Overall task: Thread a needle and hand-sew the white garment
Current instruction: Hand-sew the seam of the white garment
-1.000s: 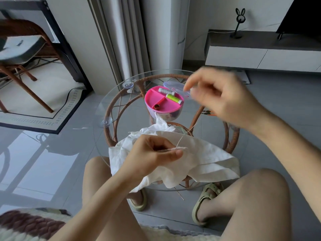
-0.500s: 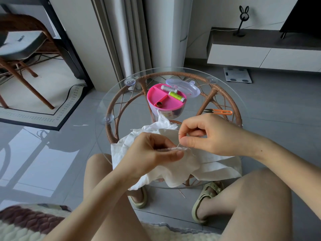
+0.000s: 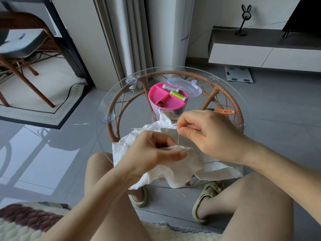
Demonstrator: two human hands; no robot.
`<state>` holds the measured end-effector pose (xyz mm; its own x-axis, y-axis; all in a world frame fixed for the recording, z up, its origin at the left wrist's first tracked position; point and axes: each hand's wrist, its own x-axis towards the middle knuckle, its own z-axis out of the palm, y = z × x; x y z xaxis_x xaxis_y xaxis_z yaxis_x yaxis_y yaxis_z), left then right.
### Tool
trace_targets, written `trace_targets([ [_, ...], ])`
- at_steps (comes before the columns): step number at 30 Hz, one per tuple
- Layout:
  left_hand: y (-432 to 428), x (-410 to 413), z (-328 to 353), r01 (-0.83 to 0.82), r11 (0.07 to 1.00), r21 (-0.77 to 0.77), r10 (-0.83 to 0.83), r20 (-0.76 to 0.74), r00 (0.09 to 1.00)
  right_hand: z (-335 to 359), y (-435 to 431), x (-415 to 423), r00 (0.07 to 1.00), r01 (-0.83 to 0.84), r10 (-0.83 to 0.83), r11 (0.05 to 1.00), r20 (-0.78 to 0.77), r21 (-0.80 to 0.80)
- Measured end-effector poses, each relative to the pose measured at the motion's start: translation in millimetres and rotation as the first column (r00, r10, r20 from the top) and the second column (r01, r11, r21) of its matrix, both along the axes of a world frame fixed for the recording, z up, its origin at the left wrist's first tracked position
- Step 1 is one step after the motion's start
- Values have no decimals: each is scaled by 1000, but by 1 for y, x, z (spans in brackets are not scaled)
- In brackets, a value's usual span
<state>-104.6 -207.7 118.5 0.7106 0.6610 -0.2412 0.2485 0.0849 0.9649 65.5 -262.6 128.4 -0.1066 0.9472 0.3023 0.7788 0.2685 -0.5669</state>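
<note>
A crumpled white garment (image 3: 184, 169) lies on the near edge of a round glass table (image 3: 107, 101) and hangs over it. My left hand (image 3: 154, 152) pinches a folded edge of the cloth between thumb and fingers. Just right of it, my right hand (image 3: 208, 134) pinches a thin needle (image 3: 178, 139) that stands nearly upright, its lower end at the fold held by my left hand. The thread is too fine to make out.
Behind the garment sits a pink sewing kit tray (image 3: 156, 100) with a grey spool (image 3: 171, 87) and a green spool (image 3: 178, 95), its clear lid (image 3: 189, 86) beside it. Orange snips (image 3: 224, 111) lie at the table's right. My knees flank the table.
My right hand came down from high above the table to the fold in my left hand, then lifted slightly with the needle. My left hand has kept its pinch on the cloth.
</note>
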Motion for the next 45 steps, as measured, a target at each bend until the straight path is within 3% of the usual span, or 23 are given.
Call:
trace_targets([
  [3,2,-3,-1,16,997,-72,-13,39,999,-8,0,4,999,23,-23,1000,-22,1],
  [6,1,-2,-2,55,994,-91,-53,23,998,-14,0,-1,998,29,-36,993,60,114],
  [8,1,-2,-4,58,992,-112,-56,27,998,-18,0,-5,999,48,-49,992,5,115],
  [15,6,-6,-7,64,969,-240,-38,111,993,-21,-8,7,952,-94,36,980,-305,-175],
  [20,7,-4,-9,70,966,-248,-41,117,992,-27,-12,8,970,-95,71,991,-233,-93],
  [27,9,-4,-10,61,966,-252,-31,119,992,-31,-13,11,972,-95,70,990,-224,-101],
  [45,10,-2,-9,77,959,-271,-45,121,992,-30,-13,9,926,-162,85,969,-368,-184],
])
